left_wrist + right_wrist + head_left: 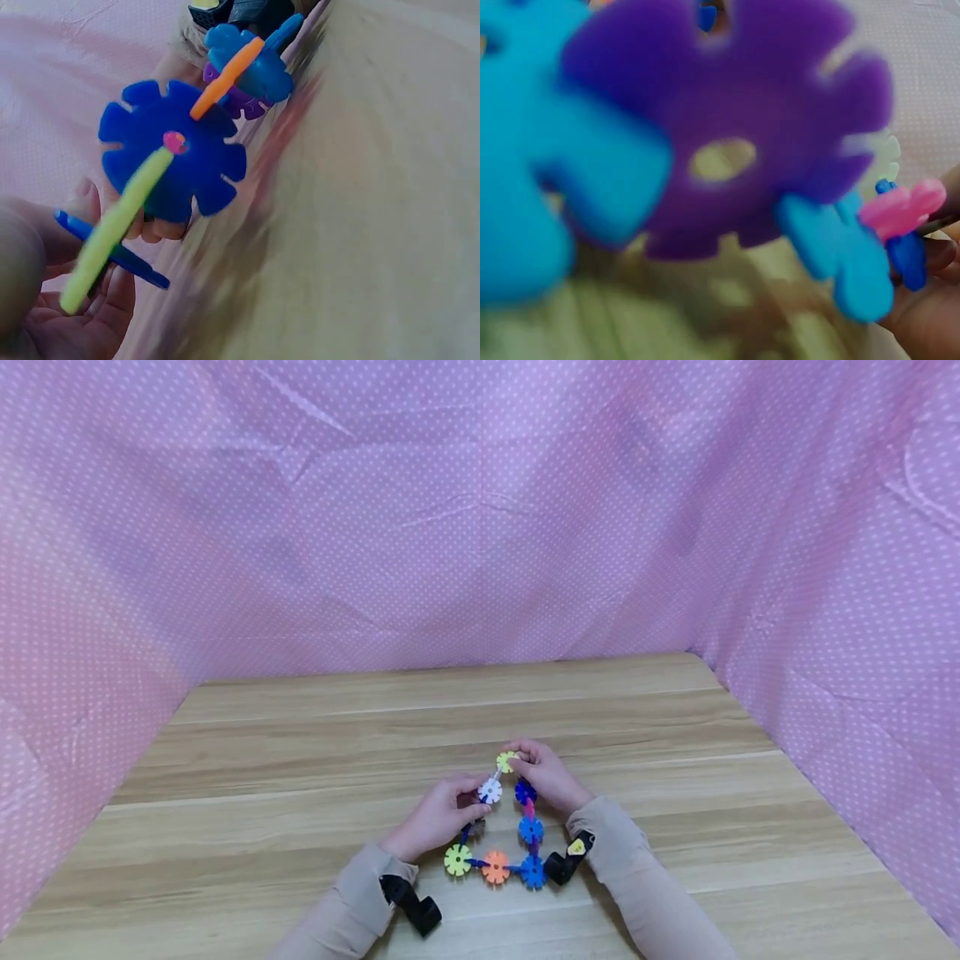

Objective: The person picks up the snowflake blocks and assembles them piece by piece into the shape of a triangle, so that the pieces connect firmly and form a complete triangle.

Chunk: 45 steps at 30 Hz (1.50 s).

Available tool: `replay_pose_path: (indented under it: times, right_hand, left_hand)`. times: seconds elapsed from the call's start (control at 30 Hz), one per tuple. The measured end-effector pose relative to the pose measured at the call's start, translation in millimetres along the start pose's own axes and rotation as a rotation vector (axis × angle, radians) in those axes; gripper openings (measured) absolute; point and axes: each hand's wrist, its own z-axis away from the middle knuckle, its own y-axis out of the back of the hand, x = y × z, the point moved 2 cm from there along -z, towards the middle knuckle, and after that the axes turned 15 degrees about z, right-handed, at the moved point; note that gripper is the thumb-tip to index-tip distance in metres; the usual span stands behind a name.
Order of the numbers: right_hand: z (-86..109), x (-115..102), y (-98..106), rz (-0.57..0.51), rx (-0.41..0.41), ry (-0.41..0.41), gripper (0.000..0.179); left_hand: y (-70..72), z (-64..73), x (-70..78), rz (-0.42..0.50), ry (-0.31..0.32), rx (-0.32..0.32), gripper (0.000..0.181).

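Observation:
Notched plastic discs, slotted into one another, make a loop in the head view. My left hand (pixel 438 817) holds the white disc (pixel 491 791) at the loop's upper left. At the top, my right hand (pixel 551 777) pinches a yellow disc (pixel 507 762) between thumb and fingers. A dark blue disc (pixel 525 791) hangs below the right hand, then pink (pixel 529 808) and blue (pixel 531 830) ones. The bottom row has a yellow-green disc (pixel 457 861), an orange disc (pixel 495 867) and a blue disc (pixel 532 872). A purple disc (pixel 780 90) fills much of the right wrist view.
The loop is over a wood-grain table (pixel 300 760). Pink dotted cloth (pixel 480 527) stands behind the table and along both sides. Each wrist wears a black camera mount, the left one (pixel 411 906) beside the loop and the right one (pixel 567 860) close to the blue corner disc.

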Motion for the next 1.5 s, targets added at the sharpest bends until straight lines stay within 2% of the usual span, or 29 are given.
replay_pose_path:
  times: [0.17, 0.37, 0.5, 0.63, 0.8, 0.9, 1.0, 1.1, 1.2, 1.27, 1.37, 1.5]
  right_hand:
    - [1.3, -1, 1, 0.006, -0.026, 0.015, 0.027]
    - [5.1, -3, 1, 0.08, -0.025, 0.006, 0.027]
    - [4.0, -1, 2, 0.022, -0.02, -0.026, 0.031]
    - [3.4, 2, 7, -0.014, -0.027, -0.009, 0.041]
    - [7.4, 4, 16, 0.04, -0.069, 0.04, 0.06]
    - [8.7, 5, 17, 0.092, -0.094, 0.069, 0.064]
    - [8.8, 5, 16, 0.145, -0.091, 0.068, 0.061]
    - [9.5, 3, 13, 0.181, -0.07, 0.052, 0.055]
    - [10.2, 0, 10, 0.241, -0.029, 0.023, 0.044]
    - [10.8, -3, 8, 0.299, 0.004, 0.008, 0.033]
    - [11.1, -6, 5, 0.374, 0.029, 0.009, 0.019]
    - [10.5, -9, 0, 0.375, 0.007, 0.053, 0.013]
  left_hand:
    - [-1.9, 0.7, -0.9, -0.012, -0.001, -0.002, 0.045]
    - [-2.9, 1.5, -1.9, -0.002, 0.02, -0.006, 0.045]
    - [-2.9, -2.4, -1.1, 0.015, 0.048, 0.013, 0.045]
    - [-1.4, -6.0, 0.7, 0.024, 0.065, 0.044, 0.046]
    - [3.6, -6.5, 2.4, -0.042, 0.074, 0.065, 0.047]
    - [8.4, -5.5, 5.6, -0.098, 0.069, 0.031, 0.043]
    - [17.0, -4.0, 9.9, -0.122, 0.115, 0.001, 0.038]
    - [27.7, -7.5, 13.1, -0.121, 0.187, 0.04, 0.038]
    - [34.9, -19.5, 12.8, -0.101, 0.258, 0.104, 0.044]
    - [36.6, -30.2, 11.3, -0.104, 0.284, 0.124, 0.043]
    - [36.7, -44.6, 6.9, -0.112, 0.319, 0.118, 0.042]
    - [36.6, -52.2, 4.0, -0.074, 0.34, 0.1, 0.033]
